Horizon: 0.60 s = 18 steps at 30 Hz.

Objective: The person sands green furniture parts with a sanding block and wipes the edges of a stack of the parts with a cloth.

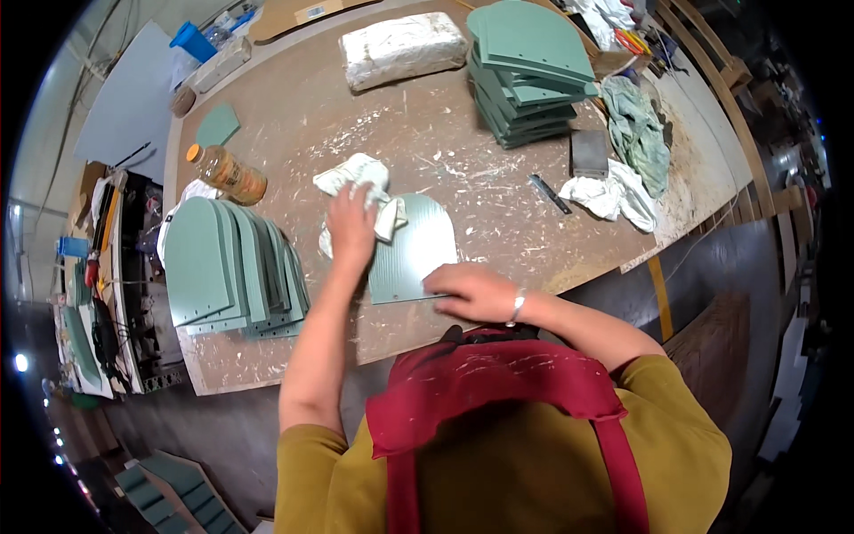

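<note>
Left hand [351, 222] closed on white rag [356, 178], pressed to green arched panel [418, 249] lying flat at workbench [400, 133] front edge. Right hand [471, 289] flat, holding panel's lower corner. Judged midway: fanned panels [236, 267] at left, stacked panels [529, 71] far right.

A worn brown workbench [294, 116], scratched and dusted white, fills the frame's middle. Dark grey floor [205, 427] lies below it. A grey board [129, 102] leans at upper left; wooden frames [712, 71] stand at upper right.
</note>
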Tool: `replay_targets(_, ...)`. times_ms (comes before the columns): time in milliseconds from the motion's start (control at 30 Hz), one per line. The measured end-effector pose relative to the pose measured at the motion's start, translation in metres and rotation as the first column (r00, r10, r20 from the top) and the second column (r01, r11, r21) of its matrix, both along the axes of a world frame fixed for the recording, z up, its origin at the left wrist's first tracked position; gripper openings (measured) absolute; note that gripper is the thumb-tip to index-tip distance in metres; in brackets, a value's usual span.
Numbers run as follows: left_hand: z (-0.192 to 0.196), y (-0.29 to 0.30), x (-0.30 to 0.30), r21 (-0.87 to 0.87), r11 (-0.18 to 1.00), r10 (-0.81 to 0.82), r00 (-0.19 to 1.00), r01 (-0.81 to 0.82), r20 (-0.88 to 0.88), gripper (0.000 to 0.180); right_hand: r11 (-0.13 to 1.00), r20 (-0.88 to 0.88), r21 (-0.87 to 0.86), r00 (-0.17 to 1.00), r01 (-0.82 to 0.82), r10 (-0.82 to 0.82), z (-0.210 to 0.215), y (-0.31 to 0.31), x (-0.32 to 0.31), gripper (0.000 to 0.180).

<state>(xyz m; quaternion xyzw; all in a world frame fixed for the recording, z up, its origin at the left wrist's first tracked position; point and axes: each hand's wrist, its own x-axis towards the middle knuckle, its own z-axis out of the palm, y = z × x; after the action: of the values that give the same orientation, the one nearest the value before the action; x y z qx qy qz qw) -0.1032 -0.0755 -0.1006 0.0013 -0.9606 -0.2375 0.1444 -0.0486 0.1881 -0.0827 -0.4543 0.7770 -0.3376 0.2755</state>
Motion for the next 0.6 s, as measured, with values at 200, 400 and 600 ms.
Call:
replay_targets(200, 0.09, 0.096, 0.047, 0.404, 0.79, -0.523, 0.851, 0.461, 0.052, 0.077, 0.43, 0.913, -0.083, 0.242, 0.899, -0.328, 0.048, -0.008, -0.033, 0.052)
replay_targets(400, 0.053, 0.009, 0.102, 0.219, 0.973, -0.008, 0.933, -0.076, 0.36, 0.077, 0.595, 0.582, 0.064, 0.455, 0.801, -0.674, 0.053, 0.039, -0.038, 0.039)
replay_targets(600, 0.019, 0.037, 0.144, 0.557, 0.826, -0.081, 0.96, -0.085, 0.267, 0.074, 0.584, 0.284, -0.197, 0.616, 0.788, -0.735, -0.027, 0.01, 0.006, 0.047)
